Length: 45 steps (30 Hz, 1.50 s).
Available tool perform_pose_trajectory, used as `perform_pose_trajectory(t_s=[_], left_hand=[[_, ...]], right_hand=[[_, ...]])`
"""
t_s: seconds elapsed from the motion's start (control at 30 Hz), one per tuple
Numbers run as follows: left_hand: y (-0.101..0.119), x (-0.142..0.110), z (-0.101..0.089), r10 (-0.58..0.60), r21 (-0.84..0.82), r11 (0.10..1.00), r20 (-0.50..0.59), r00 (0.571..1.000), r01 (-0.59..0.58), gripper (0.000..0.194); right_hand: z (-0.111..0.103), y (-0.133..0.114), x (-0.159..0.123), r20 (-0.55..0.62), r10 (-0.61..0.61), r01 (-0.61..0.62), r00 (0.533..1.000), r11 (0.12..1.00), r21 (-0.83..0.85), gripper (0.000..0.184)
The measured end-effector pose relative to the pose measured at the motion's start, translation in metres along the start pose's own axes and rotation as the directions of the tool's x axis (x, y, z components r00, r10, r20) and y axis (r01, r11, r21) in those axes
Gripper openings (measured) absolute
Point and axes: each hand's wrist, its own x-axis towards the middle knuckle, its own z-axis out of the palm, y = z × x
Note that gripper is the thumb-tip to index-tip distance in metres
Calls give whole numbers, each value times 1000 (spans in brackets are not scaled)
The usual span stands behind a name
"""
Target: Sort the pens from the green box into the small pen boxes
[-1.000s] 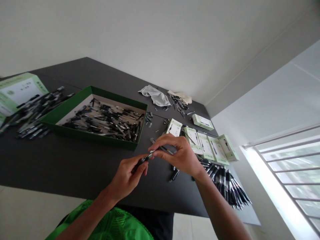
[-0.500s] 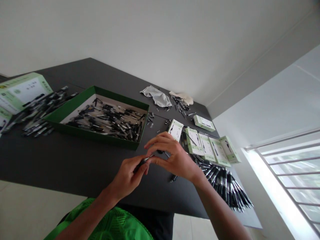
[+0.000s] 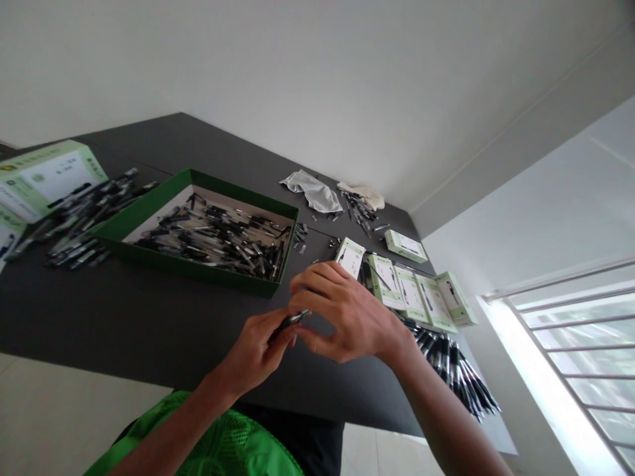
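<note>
A dark pen point(image 3: 292, 320) with a pale, shiny end is pinched between the thumb and fingers of my left hand point(image 3: 260, 344), above the front part of the table. Most of the barrel is hidden inside that hand. My right hand point(image 3: 342, 307) arches over the pen's far end, thumb and fingers apart with a gap between them. Its fingertips are very close to the pen; whether they touch it I cannot tell.
A green tray point(image 3: 191, 272) of loose pens and parts stands left of centre. Pens point(image 3: 84, 215) lie before a green-and-white box point(image 3: 52, 178) at far left. Boxes point(image 3: 407, 291) and fanned pens point(image 3: 454, 370) are at right. Cloths point(image 3: 315, 192) lie near the wall.
My right thumb has come away from the pen's end, and the right hand has opened and shifted slightly right. More of the pen's end shows; my left hand still grips it.
</note>
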Motion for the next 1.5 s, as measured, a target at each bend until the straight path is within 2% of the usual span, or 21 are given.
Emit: perform_pose_trajectory(t_s=[0.13, 0.27, 0.4, 0.53, 0.63, 0.77, 0.87, 0.93, 1.13, 1.3, 1.5], left_hand=[[1, 1, 1, -19, 15, 1000, 10, 1000, 19, 24], [-1, 1, 2, -9, -4, 1000, 25, 1000, 9, 18], [-2, -1, 1, -7, -2, 1000, 0, 1000, 7, 16], [1, 0, 0, -38, 18, 999, 19, 999, 38, 26], [1, 1, 1, -19, 7, 1000, 19, 1000, 19, 22], [0, 1, 1, 16, 8, 1000, -11, 1000, -16, 15], [1, 1, 1, 3, 34, 999, -9, 1000, -3, 25], [1, 1, 1, 3, 37, 999, 2, 1000, -3, 25], [-1, 0, 1, 49, 22, 999, -8, 999, -49, 12], [-1, -1, 2, 7, 25, 1000, 10, 1000, -7, 24], [1, 1, 1, 74, 2, 997, -8, 997, -74, 12]], right_hand=[[-1, 0, -1, -38, -9, 9, 999, 1000, -7, 9], [-1, 1, -1, -19, -2, 2, 1000, 999, -40, 13], [-3, -1, -2, -3, 15, -15, 1000, 1000, 13, 20], [-2, -2, -3, -45, 27, -28, 999, 999, -20, 7], [-1, -2, -3, -66, 46, -50, 997, 997, -56, 10], [0, -3, -4, -37, 44, -44, 998, 999, -5, 17], [2, -3, -6, -50, 36, -35, 998, 999, 6, 10], [3, -2, -6, -74, 58, -59, 996, 998, -11, 6], [8, -4, -6, -84, 66, -65, 994, 998, 7, 20], [10, -3, -8, -87, 50, -52, 995, 999, -16, 10], [7, -1, -9, -75, 75, -73, 994, 997, 26, 28]])
